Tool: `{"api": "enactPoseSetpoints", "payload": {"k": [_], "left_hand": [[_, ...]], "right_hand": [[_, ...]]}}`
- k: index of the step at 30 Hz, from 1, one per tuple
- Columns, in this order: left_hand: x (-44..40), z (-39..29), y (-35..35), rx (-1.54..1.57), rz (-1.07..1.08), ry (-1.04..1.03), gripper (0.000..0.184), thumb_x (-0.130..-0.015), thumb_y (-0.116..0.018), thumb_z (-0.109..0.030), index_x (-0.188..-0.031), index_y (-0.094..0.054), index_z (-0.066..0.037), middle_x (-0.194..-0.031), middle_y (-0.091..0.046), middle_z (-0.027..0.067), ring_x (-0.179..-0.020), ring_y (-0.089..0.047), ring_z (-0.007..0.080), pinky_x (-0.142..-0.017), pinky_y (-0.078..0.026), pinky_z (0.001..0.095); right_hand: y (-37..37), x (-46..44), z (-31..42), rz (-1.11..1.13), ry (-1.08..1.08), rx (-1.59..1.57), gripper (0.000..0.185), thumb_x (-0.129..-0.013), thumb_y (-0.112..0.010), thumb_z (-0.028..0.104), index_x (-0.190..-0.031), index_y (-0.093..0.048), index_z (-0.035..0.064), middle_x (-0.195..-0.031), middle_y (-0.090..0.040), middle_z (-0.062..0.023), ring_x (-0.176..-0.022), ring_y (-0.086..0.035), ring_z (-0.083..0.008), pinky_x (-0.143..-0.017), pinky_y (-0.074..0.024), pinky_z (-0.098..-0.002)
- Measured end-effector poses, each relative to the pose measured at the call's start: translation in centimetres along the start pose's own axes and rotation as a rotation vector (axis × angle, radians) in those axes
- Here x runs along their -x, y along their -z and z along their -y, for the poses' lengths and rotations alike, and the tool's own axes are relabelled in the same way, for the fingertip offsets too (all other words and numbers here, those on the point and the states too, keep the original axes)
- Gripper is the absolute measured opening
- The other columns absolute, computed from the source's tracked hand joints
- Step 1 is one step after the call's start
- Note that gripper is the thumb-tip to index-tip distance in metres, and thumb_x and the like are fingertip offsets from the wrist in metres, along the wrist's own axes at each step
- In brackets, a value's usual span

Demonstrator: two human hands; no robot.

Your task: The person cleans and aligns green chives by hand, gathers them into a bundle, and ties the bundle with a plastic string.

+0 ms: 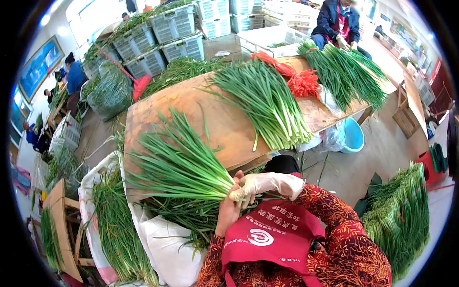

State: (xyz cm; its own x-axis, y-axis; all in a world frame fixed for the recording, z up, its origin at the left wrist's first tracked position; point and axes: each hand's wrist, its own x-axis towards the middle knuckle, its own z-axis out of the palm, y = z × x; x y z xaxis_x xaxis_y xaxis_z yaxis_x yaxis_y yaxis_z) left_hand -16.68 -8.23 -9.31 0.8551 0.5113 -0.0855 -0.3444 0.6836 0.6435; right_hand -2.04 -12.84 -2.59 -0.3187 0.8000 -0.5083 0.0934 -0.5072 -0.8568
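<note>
While the pale stem ends of a green bunch (186,167) are clasped by the bare left hand (227,209), the curled fingers of the gloved right hand (254,185) are laid against them; what is gripped by these cannot be told. The leaves are spread forward and leftward from both hands, over a wooden board (177,95). Ahead of the right hand, a pile of greens (260,98) is laid, with red ties (304,83) beside it. Farther off, crates (172,23) are stacked.
</note>
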Motion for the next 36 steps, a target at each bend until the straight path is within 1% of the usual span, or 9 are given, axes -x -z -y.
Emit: {"api": "enactPoseSetpoints", "payload": {"k": [9, 11, 12, 13, 19, 27, 28, 33, 36], "left_hand": [[1.0, -1.7, -0.9, -0.098, 0.069, 0.124, 0.048, -0.093, -0.044, -0.033, -0.128, -0.038, -0.001, -0.118, -0.050, 0.0068, -0.106, -0.049, 0.0151, -0.090, -0.039, 0.0273], [1.2, -1.4, -0.3, -0.055, 0.152, 0.041, 0.053, -0.093, -0.037, -0.044, -0.126, -0.039, -0.003, -0.130, -0.041, 0.0130, -0.118, -0.041, 0.0238, -0.097, -0.037, 0.0363], [0.9, -1.4, 0.0, -0.014, 0.201, 0.009, 0.060, -0.091, -0.036, -0.051, -0.126, -0.039, -0.003, -0.131, -0.040, 0.0143, -0.121, -0.039, 0.0267, -0.100, -0.035, 0.0405], [0.5, -1.3, 0.8, 0.074, 0.265, 0.037, 0.062, -0.090, -0.037, -0.053, -0.129, -0.038, -0.004, -0.135, -0.037, 0.0136, -0.125, -0.035, 0.0267, -0.102, -0.032, 0.0408], [0.5, -1.2, -0.1, 0.134, 0.124, -0.083, 0.062, -0.090, -0.042, -0.045, -0.138, -0.023, -0.010, -0.135, -0.040, 0.0089, -0.130, -0.027, 0.0260, -0.107, -0.026, 0.0410], [0.4, -2.1, -0.2, 0.076, 0.067, -0.060, 0.053, -0.090, -0.051, -0.029, -0.133, -0.031, -0.007, -0.117, -0.052, 0.0065, -0.125, -0.037, 0.0238, -0.105, -0.028, 0.0378], [0.3, -1.8, -0.2, 0.105, 0.028, -0.071, 0.046, -0.090, -0.051, -0.023, -0.129, -0.036, -0.004, -0.116, -0.054, 0.0092, -0.119, -0.043, 0.0224, -0.097, -0.038, 0.0330], [0.5, -1.3, 0.1, -0.046, -0.013, -0.067, 0.045, -0.090, -0.049, -0.022, -0.129, -0.036, -0.003, -0.119, -0.052, 0.0115, -0.112, -0.049, 0.0190, -0.094, -0.040, 0.0319], [0.3, -1.1, 0.8, -0.020, 0.021, -0.053, 0.046, -0.089, -0.048, -0.020, -0.129, -0.035, -0.002, -0.121, -0.051, 0.0126, -0.113, -0.049, 0.0202, -0.095, -0.040, 0.0335]], "right_hand": [[0.1, -0.5, -0.6, 0.206, 0.009, -0.086, 0.032, -0.088, -0.055, 0.035, -0.097, -0.060, 0.0044, -0.086, -0.063, -0.0049, -0.072, -0.061, -0.0142, -0.060, -0.0531, -0.0272], [0.3, -1.1, -0.7, 0.275, -0.042, -0.124, 0.035, -0.090, -0.052, 0.034, -0.104, -0.057, 0.0029, -0.089, -0.063, -0.0078, -0.078, -0.062, -0.0166, -0.065, -0.0549, -0.0294], [0.6, -2.0, -1.3, 0.453, 0.033, -0.381, 0.038, -0.090, -0.050, 0.036, -0.110, -0.053, 0.0038, -0.089, -0.063, -0.0104, -0.080, -0.063, -0.0196, -0.069, -0.0555, -0.0310], [0.5, -1.6, -2.2, 0.361, 0.040, -0.266, 0.042, -0.091, -0.048, 0.038, -0.113, -0.050, 0.0031, -0.090, -0.062, -0.0111, -0.078, -0.062, -0.0207, -0.067, -0.0546, -0.0305], [-0.3, -0.8, -2.0, 0.353, 0.099, -0.320, 0.043, -0.091, -0.046, 0.038, -0.115, -0.047, 0.0029, -0.095, -0.062, -0.0098, -0.080, -0.061, -0.0190, -0.068, -0.0518, -0.0302], [1.7, 1.5, -2.0, 0.273, 0.119, -0.159, 0.065, -0.089, -0.032, 0.057, -0.112, -0.054, 0.0012, -0.110, -0.058, -0.0149, -0.095, -0.059, -0.0242, -0.080, -0.0479, -0.0332], [1.5, 1.5, -1.8, 0.244, 0.084, -0.169, 0.066, -0.089, -0.031, 0.059, -0.112, -0.054, 0.0012, -0.110, -0.059, -0.0149, -0.096, -0.059, -0.0244, -0.080, -0.0478, -0.0332], [0.2, -1.3, -1.0, 0.292, 0.009, -0.137, 0.072, -0.085, -0.035, 0.064, -0.105, -0.057, -0.0013, -0.099, -0.062, -0.0167, -0.091, -0.060, -0.0268, -0.076, -0.0491, -0.0343], [-0.6, -2.0, -1.9, 0.251, 0.028, -0.284, 0.052, -0.085, -0.049, 0.053, -0.095, -0.058, 0.0027, -0.080, -0.061, -0.0091, -0.075, -0.060, -0.0217, -0.068, -0.0499, -0.0321]]}}
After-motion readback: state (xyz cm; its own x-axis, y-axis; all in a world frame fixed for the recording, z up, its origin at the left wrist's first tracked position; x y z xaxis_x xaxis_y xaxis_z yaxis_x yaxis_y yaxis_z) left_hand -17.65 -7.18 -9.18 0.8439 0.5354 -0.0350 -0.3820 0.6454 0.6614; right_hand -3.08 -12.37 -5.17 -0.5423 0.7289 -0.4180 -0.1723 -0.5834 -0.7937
